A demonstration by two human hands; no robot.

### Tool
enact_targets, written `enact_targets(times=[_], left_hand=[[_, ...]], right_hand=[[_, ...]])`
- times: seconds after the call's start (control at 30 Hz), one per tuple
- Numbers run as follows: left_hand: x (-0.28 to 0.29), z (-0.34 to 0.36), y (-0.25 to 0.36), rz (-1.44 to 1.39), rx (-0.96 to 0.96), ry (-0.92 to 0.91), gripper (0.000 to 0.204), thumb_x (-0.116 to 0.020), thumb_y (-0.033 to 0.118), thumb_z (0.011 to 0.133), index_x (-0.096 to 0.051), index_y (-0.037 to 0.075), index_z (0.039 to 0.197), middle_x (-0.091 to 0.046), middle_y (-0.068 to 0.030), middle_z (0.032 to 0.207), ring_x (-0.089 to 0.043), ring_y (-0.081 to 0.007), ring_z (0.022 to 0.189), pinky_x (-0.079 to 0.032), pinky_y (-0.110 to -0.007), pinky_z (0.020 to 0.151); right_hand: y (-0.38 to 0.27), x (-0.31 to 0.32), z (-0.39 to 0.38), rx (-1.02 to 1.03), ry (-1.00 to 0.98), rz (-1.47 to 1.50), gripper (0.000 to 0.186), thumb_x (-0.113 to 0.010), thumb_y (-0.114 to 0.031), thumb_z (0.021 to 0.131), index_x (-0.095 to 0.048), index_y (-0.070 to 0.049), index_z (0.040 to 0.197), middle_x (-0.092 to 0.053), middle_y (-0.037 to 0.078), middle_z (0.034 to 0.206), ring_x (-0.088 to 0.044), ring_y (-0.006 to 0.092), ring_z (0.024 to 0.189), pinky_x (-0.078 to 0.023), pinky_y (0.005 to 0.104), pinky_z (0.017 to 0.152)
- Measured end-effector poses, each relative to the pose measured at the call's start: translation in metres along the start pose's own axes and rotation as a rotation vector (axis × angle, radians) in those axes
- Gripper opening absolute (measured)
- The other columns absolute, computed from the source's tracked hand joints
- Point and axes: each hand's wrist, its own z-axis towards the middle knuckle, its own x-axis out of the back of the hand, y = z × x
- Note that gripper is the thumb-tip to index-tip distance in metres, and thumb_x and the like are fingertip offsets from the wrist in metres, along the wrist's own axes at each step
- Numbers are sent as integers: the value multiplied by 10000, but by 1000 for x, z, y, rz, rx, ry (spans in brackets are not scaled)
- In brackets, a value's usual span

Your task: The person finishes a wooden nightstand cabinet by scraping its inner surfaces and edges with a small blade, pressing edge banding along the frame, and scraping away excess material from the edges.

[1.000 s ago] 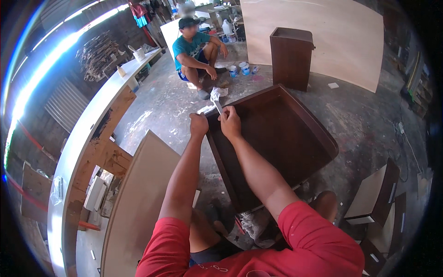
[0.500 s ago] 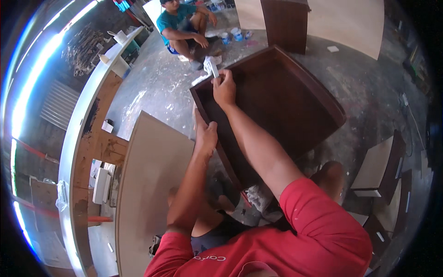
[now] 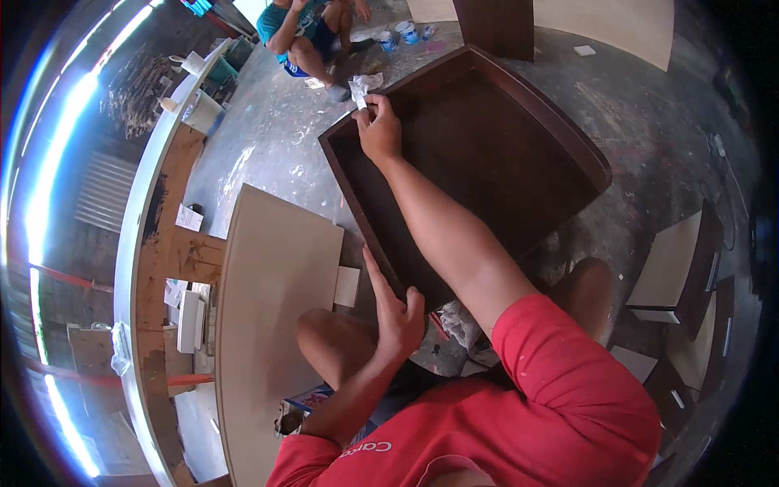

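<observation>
Since the earlier frames, we see the left hand (image 3: pixel 398 321) moved down along the left side of the shallow dark-brown box (image 3: pixel 503 154), from its upper-left corner to near its lower-left one. Box lies tilted across frame centre and upper centre, open face toward us.

Left forearm rises from lower centre, elbow bent; index finger straight, pointing up-left along the outer side, thumb spread apart from it — other fingers mostly hidden, can't tell how they sit. Right arm reaches long and nearly straight from lower right to upper centre; right hand (image 3: pixel 380 134) is at the box's upper-left corner, thumb and fingertips pinching a white strip (image 3: pixel 361 99). We note a pale panel (image 3: pixel 276 276) left of centre — plus a seated person (image 3: pixel 299 40) at top.
</observation>
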Motion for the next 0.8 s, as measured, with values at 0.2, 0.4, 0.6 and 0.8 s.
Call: enact_targets(times=[0.2,0.4,0.6,0.8], left_hand=[[-19,-4,-14,-374,-37,165,941,-474,-86,815,-18,-23,1636,-103,-185,1707,-153,-263,1568,-235,-307,1203],[-14,8,-16,-200,-317,219,968,-489,-41,761,-76,-28,1637,-117,-185,1712,-95,-275,1589,-111,-367,1256],[-15,6,-13,-182,-317,191,1002,-517,-11,732,-80,-35,1634,-119,-198,1712,-45,-291,1598,-24,-393,1268],[-17,2,-9,-256,-326,173,1014,-520,-17,726,-74,-29,1636,-105,-185,1718,-13,-275,1601,-25,-378,1265]], right_hand=[[-12,18,16,231,-19,-37,176,-682,-136,909,-650,-63,1065,-733,149,997,-686,377,938,-537,490,832],[-32,61,49,572,-493,-405,75,-707,-186,851,-724,-148,913,-725,101,953,-683,330,948,-532,470,812],[-15,66,33,610,-571,-611,112,-711,-215,857,-792,-234,931,-738,34,975,-678,264,1028,-500,441,927],[-19,64,26,694,-556,-637,116,-690,-213,880,-796,-234,921,-736,35,967,-680,257,1025,-482,438,945]])
